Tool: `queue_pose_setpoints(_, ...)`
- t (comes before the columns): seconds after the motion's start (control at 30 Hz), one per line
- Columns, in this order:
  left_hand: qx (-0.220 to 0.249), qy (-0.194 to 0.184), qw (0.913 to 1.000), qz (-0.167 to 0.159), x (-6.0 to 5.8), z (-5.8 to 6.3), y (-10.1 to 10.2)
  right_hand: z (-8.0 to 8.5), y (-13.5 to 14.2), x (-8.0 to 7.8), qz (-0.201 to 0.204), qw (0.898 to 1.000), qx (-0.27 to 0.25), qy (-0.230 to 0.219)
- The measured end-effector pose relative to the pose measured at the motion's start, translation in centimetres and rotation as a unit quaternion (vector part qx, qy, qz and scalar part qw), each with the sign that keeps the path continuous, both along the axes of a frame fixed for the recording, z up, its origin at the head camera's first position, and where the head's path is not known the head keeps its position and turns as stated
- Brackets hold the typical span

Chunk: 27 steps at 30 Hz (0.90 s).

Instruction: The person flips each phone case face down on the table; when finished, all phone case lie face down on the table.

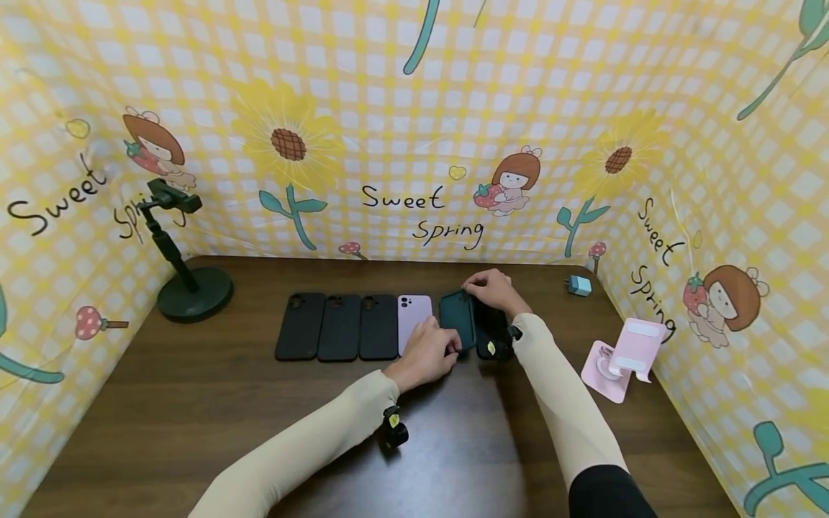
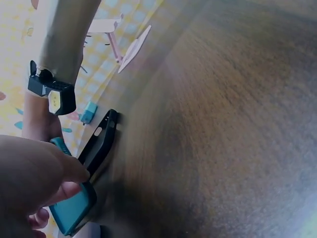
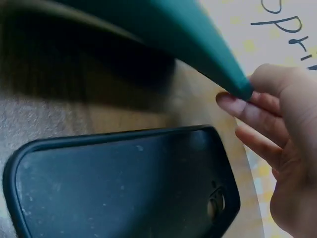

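Observation:
A teal-green phone case (image 1: 457, 316) is held between my two hands. My right hand (image 1: 495, 289) pinches its far right corner; in the right wrist view the thumb and fingers grip the tip of the green case (image 3: 198, 44), raised over the table. At the near end, my left hand (image 1: 427, 351) grips it by the edge. Just right of it lies a black phone case (image 3: 114, 183), inner side up with a camera cutout, partly hidden by my right wrist in the head view. A lilac phone case (image 1: 414, 311) lies left of the green one, partly under my left hand.
Three black phone cases (image 1: 340, 327) continue the row to the left. A dark green phone stand (image 1: 194, 293) stands at the back left. On the right are a light blue charger plug (image 1: 578, 285) and a pink folding stand (image 1: 637, 349). Patterned cloth walls border the table.

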State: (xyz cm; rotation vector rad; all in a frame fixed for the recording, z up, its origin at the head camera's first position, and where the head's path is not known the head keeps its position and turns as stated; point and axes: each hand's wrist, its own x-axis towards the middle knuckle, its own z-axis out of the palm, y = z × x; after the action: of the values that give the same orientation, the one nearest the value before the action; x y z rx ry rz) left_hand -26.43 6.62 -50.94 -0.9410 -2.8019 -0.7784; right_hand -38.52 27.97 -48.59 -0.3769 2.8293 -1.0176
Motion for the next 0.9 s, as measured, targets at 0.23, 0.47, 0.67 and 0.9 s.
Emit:
queue_pose_setpoints(0.23,0.033,0.012,0.9993,0.010,0.3,0.4,0.0,0.0,-0.3,0.1,0.021,0.993,-0.097,-0.061)
queue_pose_setpoints(0.47,0.042,-0.001,0.9991,0.011,0.3,0.5,-0.4,-0.5,-0.9,0.3,0.086,0.987,-0.112,-0.070)
queue_pose_setpoints(0.67,0.033,-0.006,0.9993,-0.017,0.1,0.2,-0.7,-0.4,-1.3,0.4,0.113,0.984,-0.116,-0.078)
queue_pose_setpoints(0.9,0.061,-0.050,0.9969,-0.007,0.1,0.3,-0.9,-0.4,-1.5,0.5,0.122,0.979,-0.135,-0.096)
